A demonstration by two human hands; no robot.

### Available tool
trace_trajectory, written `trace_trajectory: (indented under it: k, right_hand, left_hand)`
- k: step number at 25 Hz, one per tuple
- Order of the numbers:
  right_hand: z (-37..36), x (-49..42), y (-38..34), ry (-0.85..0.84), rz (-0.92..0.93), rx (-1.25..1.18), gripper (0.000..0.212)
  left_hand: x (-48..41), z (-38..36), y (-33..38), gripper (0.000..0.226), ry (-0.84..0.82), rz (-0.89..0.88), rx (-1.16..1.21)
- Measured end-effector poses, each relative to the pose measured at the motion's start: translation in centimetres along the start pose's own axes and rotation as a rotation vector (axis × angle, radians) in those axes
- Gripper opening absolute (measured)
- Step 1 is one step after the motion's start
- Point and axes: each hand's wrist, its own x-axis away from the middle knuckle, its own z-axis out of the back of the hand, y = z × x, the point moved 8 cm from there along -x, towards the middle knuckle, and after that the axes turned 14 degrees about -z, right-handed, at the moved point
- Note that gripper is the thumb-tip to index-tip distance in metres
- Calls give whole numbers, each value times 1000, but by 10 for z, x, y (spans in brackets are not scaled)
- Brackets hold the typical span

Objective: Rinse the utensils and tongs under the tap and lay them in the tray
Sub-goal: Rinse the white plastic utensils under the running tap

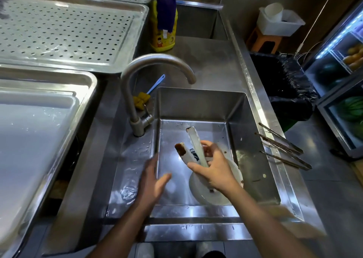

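Observation:
Over the steel sink point(198, 104), my right hand point(214, 169) grips a pair of white tongs point(193, 142) whose two arms point up and away; one tip is smeared brown. My left hand point(153, 177) hovers open just left of it above the sink's left edge, holding nothing. The curved tap point(141, 67) arches over the sink's back left and no water is visible from its spout. A white plate point(214, 191) lies in the sink under my right hand. Metal tongs point(282, 145) rest on the sink's right rim. A solid steel tray point(39, 124) sits at the left.
Two perforated steel trays point(64, 32) lie at the back left. A yellow detergent bottle point(163, 32) with a blue cloth stands behind the tap, and a blue-handled brush point(155, 85) and yellow sponge lie beside it. A black-lined bin point(282, 88) and a lit fridge point(341, 61) stand at the right.

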Motion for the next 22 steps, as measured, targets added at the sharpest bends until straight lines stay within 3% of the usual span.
trace_trajectory:
  k: [1,3,6,9,13,17,19,22]
  right_hand:
    - [-4,-2,-2,-32,-23,-89,69]
    - [-14,-4,-5,-139,-67,-292,61]
    - [-26,-9,-10,-310,-110,-493,54]
    - [-30,-13,-10,-403,-132,-500,59]
    - [-44,-15,-20,-551,-95,-237,62]
    - [-58,-18,-40,-717,-17,-91,70]
    - [-62,-27,-47,-735,-26,-79,60]
    - [-68,-65,-66,-520,-112,-155,21]
  left_hand:
    - [3,-17,9,78,-86,39,269]
    - [11,-48,27,93,-238,94,474]
    - [6,-63,46,94,-132,76,535]
    - [2,-62,56,70,-27,53,463]
    - [10,-48,58,35,70,104,282]
    - [18,-20,46,34,144,140,237]
    - [27,0,34,37,189,158,193]
    - [41,28,13,42,215,198,75]
